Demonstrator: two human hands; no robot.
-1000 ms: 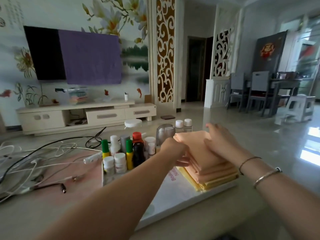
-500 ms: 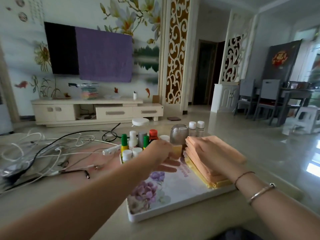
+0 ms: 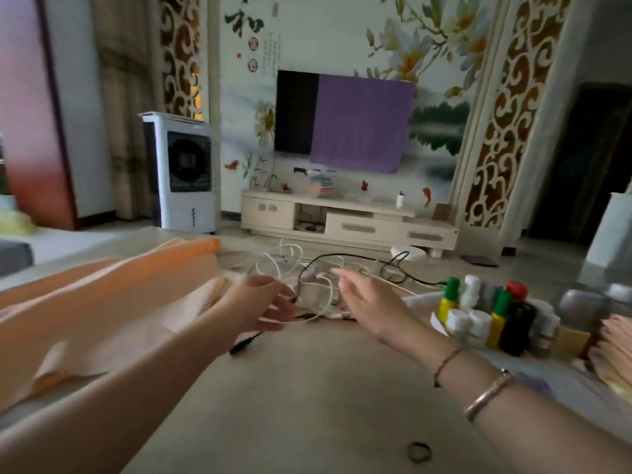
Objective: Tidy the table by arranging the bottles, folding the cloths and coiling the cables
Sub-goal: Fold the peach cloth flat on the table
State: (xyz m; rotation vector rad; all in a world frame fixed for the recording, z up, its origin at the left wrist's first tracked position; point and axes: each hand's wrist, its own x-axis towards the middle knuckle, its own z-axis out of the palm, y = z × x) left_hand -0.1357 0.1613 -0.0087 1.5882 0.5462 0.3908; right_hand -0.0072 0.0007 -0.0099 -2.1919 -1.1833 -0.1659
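Roughly: left hand (image 3: 263, 304) grips blurred tangled white and black cables (image 3: 307, 278); right hand (image 3: 369, 299) open, fingers loose; stacked orange cloths (image 3: 615, 350) cut off right.

Left hand (image 3: 261, 304) grips white cable (image 3: 301, 319); right hand (image 3: 367, 302) reaches, fingers loose, over tangled cables (image 3: 307, 268).

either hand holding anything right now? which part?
Left hand holds a loop of white cable from the tangle, fingers curled round it. Right hand is open above the cables, no grip yet.

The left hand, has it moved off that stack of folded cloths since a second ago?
Yes. The left hand has gone leftward, past the bottles, to the tangled cables.
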